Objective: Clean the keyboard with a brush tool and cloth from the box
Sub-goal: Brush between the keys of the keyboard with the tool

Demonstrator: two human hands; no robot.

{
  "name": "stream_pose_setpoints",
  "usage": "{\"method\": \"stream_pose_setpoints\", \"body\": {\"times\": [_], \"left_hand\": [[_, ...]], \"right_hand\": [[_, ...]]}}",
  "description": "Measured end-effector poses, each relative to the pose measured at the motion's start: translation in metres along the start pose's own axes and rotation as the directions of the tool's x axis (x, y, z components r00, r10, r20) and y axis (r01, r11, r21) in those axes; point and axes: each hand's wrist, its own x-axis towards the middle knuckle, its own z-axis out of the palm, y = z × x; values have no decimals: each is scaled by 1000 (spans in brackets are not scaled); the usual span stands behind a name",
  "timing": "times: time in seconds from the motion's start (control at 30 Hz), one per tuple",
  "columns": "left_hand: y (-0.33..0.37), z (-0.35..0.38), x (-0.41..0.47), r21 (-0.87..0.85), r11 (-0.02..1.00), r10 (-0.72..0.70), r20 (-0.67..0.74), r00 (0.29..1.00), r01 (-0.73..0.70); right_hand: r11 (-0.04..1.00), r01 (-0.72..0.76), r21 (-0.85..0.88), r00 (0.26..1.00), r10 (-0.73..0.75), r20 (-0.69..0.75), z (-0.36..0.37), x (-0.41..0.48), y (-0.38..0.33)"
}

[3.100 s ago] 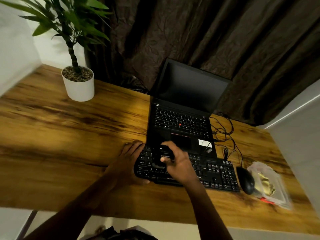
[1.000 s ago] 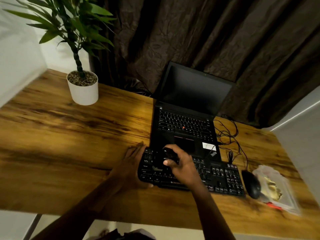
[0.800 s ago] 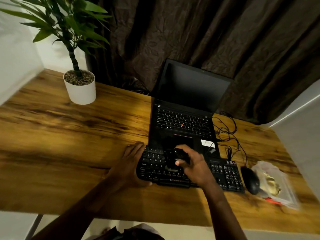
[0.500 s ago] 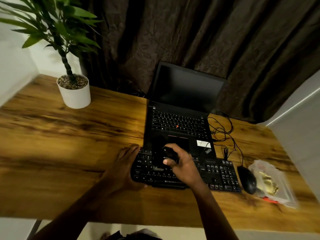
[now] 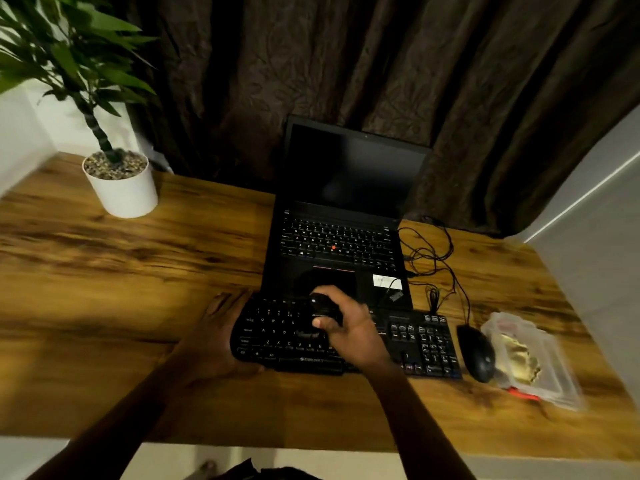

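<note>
Black plastic keyboard [image 5: 417,342], at the wooden table's [image 5: 138,271] 6 o'clock, mid-brushing: right hand [image 5: 351,332] grips a dark brush tool [image 5: 323,306] over its keys; left hand [image 5: 221,329], fingers straight, steadies its 9 o'clock end. 3 o'clock keys likely next.

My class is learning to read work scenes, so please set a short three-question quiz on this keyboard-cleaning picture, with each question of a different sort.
1. True or false: the right hand holds a small black brush tool over the black external keyboard.
2. Which thing lies just right of the keyboard? A. black computer mouse B. white plant pot C. open black laptop
3. Fill in: the left hand rests at the keyboard's ____ end.
Key: 1 true; 2 A; 3 left.
</note>
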Motion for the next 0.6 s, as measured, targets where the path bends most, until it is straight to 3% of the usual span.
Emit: {"method": "stream_pose_setpoints", "body": {"times": [0.3,0.6], "left_hand": [[5,6,-1,-9,1000,-28,-58,998,27],[5,5,1,-41,999,21,-85,996,-25]], "right_hand": [[984,-91,-156,996,90,-9,-39,-15,41],[998,-63,-20,998,62,-30,-36,-20,29]]}}
